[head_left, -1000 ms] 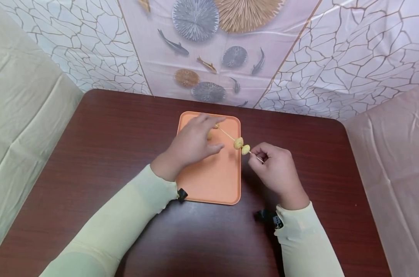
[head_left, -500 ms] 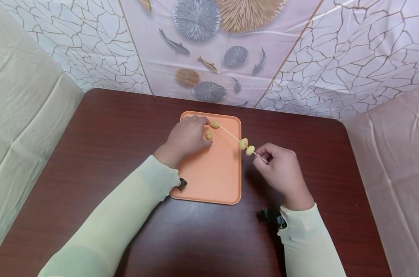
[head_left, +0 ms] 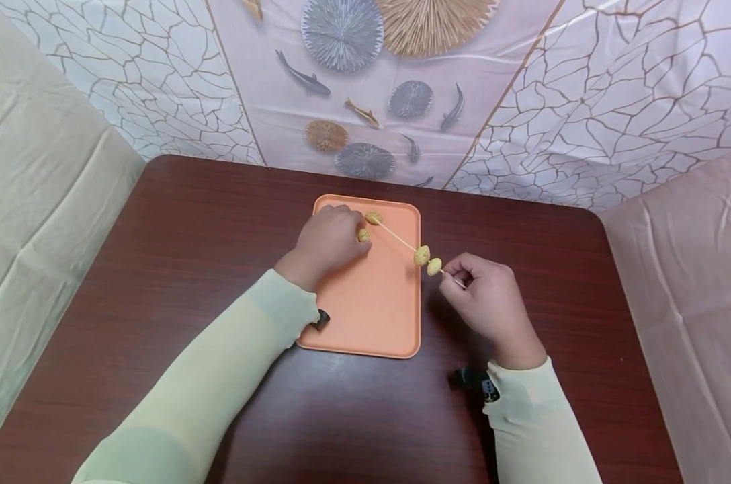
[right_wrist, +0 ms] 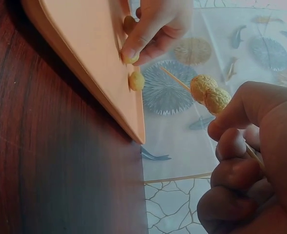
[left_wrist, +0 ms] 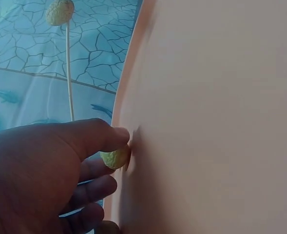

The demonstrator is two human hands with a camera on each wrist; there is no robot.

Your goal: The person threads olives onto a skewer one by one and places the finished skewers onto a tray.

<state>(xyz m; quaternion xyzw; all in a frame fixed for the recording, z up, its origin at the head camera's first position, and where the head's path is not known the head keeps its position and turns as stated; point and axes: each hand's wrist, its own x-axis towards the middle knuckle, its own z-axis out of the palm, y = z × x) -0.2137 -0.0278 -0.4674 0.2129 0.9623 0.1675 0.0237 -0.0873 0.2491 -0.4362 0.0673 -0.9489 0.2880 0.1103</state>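
My right hand (head_left: 486,292) grips the lower end of a thin wooden skewer (head_left: 397,235) at the tray's right side. Two wrinkled yellow balls, food-like, are threaded on it: a farther ball (head_left: 422,255) and a nearer ball (head_left: 435,267) close to my fingertips. Its bare tip points away to the left. Over the orange tray (head_left: 371,309), my left hand (head_left: 329,238) pinches a third yellow ball (left_wrist: 115,158) between thumb and fingers. Beyond it lies a loose yellow ball (head_left: 373,218), overlapped by the skewer tip in the head view.
Another ball (right_wrist: 129,24) shows behind my left hand in the right wrist view; the hand hides it in the head view. The tray stands on a dark red-brown table (head_left: 220,202). A patterned cloth (head_left: 365,101) hangs behind the table's back edge.
My left hand, spread over the tray a second ago, has drawn back left and its fingers have come together on a ball. My right hand has shifted slightly right with the skewer.
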